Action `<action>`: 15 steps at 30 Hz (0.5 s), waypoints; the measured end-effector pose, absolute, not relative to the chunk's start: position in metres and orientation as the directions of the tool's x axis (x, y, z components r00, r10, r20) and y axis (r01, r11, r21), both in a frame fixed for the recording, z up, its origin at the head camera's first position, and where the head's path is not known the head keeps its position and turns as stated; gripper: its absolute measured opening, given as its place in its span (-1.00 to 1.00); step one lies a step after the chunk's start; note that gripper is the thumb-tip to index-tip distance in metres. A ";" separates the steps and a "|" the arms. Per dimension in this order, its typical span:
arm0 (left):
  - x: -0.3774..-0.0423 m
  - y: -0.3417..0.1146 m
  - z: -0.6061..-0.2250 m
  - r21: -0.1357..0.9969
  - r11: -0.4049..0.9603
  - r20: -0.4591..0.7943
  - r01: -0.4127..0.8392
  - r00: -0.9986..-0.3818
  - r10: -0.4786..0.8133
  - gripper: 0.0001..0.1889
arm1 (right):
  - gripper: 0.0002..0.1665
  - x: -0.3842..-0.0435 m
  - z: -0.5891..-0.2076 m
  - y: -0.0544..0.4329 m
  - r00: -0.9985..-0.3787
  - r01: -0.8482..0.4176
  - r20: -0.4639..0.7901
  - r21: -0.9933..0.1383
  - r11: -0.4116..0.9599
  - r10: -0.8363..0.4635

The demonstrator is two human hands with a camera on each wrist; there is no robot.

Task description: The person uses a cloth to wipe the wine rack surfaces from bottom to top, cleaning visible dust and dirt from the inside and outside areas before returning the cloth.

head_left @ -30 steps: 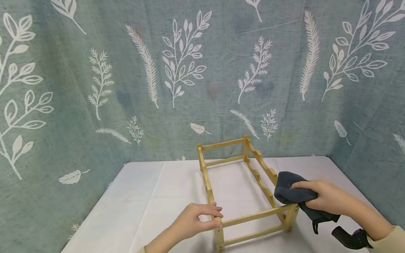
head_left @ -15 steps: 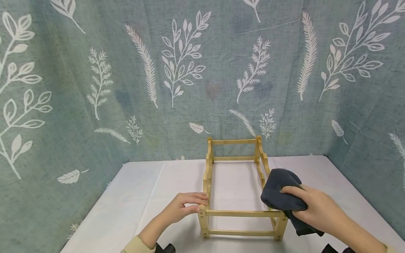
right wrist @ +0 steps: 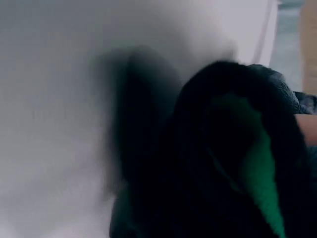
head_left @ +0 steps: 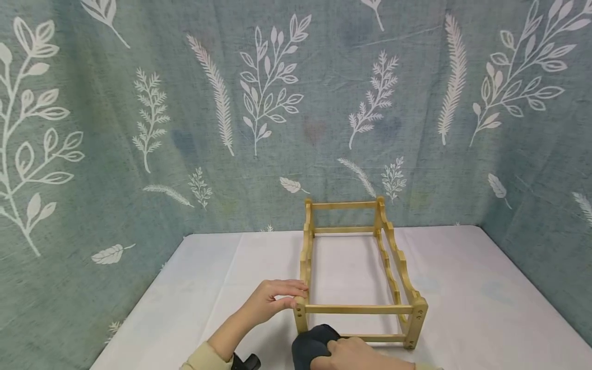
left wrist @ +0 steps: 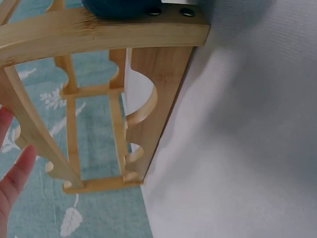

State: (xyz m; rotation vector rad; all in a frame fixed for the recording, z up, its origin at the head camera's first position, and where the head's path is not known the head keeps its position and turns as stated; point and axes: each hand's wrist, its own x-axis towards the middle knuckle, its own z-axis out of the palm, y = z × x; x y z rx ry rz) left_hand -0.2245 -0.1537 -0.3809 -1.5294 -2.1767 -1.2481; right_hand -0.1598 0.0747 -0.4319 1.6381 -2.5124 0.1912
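Observation:
A light wooden rack (head_left: 358, 309) with scalloped side rails stands lengthwise on the white table. At its near left top corner, my left hand (head_left: 269, 302) holds the rail, fingers over the top and thumb by the end. In the left wrist view the thumb (left wrist: 21, 173) lies against the scalloped rail. My right hand (head_left: 353, 354) grips a folded dark blue cloth (head_left: 311, 348) low at the rack's near left leg. The cloth's bunched edge (left wrist: 121, 7) touches the wood in the left wrist view. Dark folds of cloth (right wrist: 223, 148) fill much of the blurred right wrist view.
The white tabletop (head_left: 481, 298) runs around the rack on both sides. A green-blue curtain (head_left: 314, 103) with white leaf prints hangs behind and at both sides. A black strap piece (head_left: 250, 362) shows below my left wrist.
The rack has turned to point straight away from me. My right hand has carried the cloth from the near right corner down and left to the near left leg. The left hand stays at its corner.

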 end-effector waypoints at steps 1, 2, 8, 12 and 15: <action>-0.225 -0.154 -0.382 0.512 0.108 0.592 0.852 -0.441 0.674 -0.71 | -0.69 -0.163 -0.434 0.072 -0.418 -0.908 0.153 -0.041 0.416 -0.896; -0.226 -0.154 -0.383 0.499 0.105 0.601 0.860 -0.432 0.672 -0.71 | -0.68 -0.165 -0.436 0.069 -0.437 -0.899 0.127 -0.054 0.434 -0.890; -0.226 -0.155 -0.382 0.532 0.089 0.593 0.842 -0.446 0.671 -0.69 | -0.63 -0.167 -0.433 0.068 -0.540 -0.840 0.015 -0.078 0.537 -0.842; -0.228 -0.154 -0.381 0.527 0.086 0.586 0.845 -0.435 0.684 -0.72 | -0.60 -0.164 -0.432 0.085 -0.584 -0.802 -0.029 -0.134 0.582 -0.811; -0.231 -0.154 -0.387 0.534 0.084 0.579 0.841 -0.437 0.688 -0.76 | -0.57 -0.161 -0.433 0.105 -0.638 -0.741 -0.093 -0.197 0.642 -0.764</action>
